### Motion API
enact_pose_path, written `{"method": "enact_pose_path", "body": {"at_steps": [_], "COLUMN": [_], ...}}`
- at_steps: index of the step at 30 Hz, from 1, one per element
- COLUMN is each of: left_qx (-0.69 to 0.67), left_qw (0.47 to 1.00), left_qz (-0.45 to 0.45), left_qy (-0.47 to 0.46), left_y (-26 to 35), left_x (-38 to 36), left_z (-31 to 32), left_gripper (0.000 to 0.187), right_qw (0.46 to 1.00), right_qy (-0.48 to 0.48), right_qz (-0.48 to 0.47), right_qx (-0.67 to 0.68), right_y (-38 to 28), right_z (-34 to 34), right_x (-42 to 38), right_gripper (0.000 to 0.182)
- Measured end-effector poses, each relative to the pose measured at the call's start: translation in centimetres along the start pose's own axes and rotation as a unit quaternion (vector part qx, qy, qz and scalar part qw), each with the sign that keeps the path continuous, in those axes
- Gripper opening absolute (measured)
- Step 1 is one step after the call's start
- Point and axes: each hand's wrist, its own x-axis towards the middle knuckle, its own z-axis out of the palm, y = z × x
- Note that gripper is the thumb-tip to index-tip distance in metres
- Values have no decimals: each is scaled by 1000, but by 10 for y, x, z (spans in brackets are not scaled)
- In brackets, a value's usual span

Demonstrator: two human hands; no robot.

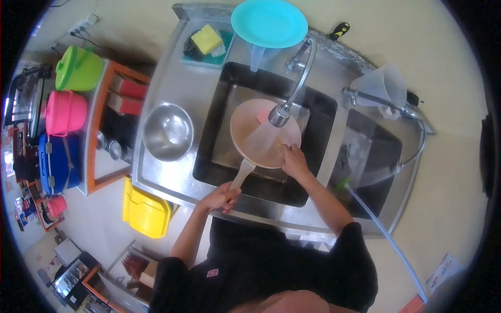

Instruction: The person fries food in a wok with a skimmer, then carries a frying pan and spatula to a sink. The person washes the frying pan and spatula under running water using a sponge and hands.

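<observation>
A light-coloured frying pan (249,136) is tilted under the running water, over the large sink basin (209,151). Closed around its pale handle (242,173) is my left hand (220,198). On the right side, my right hand (295,161) has its fingers bent at the pan's rim, the tips over the inner surface. From a flexible tap, the spray head (279,115) sends water into the pan. A pink patch (262,116) shows inside the pan beside the spray head.
A steel bowl (168,132) stands left of the basin. Behind are a tray with a yellow sponge (206,39) and a turquoise plate (269,23). The smaller basin (373,141) has a second spray tap (397,168) and a long blue-grey stick (383,229) leaning out. A yellow bin (147,211) stands lower left.
</observation>
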Motion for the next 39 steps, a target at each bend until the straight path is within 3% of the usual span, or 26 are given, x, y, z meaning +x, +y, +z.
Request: {"method": "enact_pose_path", "body": {"at_steps": [4,7,10,13,16,19,22,24,28,31,33,35,39], "left_qx": [37,34,36,35,34,71,69,53,75,133,157,140,184], "left_qw": [999,999,999,995,994,990,986,986,986,979,974,976,961], "left_qz": [-3,-3,-34,-88,-108,-122,-151,-159,-145,-146,-135,-107,-75], "left_qy": [-14,1,19,18,-5,-7,18,23,28,54,96,131,190], "left_y": [3,1,5,10,5,0,5,9,8,8,13,9,-6], "left_x": [5,10,18,36,42,36,30,23,16,17,13,12,12], "left_z": [-4,-10,-26,-46,-59,-61,-51,-58,-64,-62,-53,-52,-49], "left_gripper": [19,25,36,43,43,42,38,32,33,35,36,38,38], "right_qw": [995,996,983,985,981,942,975,947,933,884,865,892,993], "right_qy": [-48,-48,-169,-161,-167,-78,-50,-89,-133,-149,-57,-30,-40], "right_qz": [90,75,74,35,-27,-78,-7,45,25,160,148,148,85], "right_qx": [-5,-15,9,50,96,316,217,305,335,414,475,426,71], "right_y": [37,46,24,2,4,12,-3,-26,-58,-58,-41,-21,32], "right_z": [26,21,-33,-63,-36,48,101,99,58,88,112,111,63], "right_x": [7,-9,-28,-44,-39,-9,44,41,15,58,76,85,76], "right_gripper": [33,31,33,31,28,29,31,31,33,31,31,31,32]}}
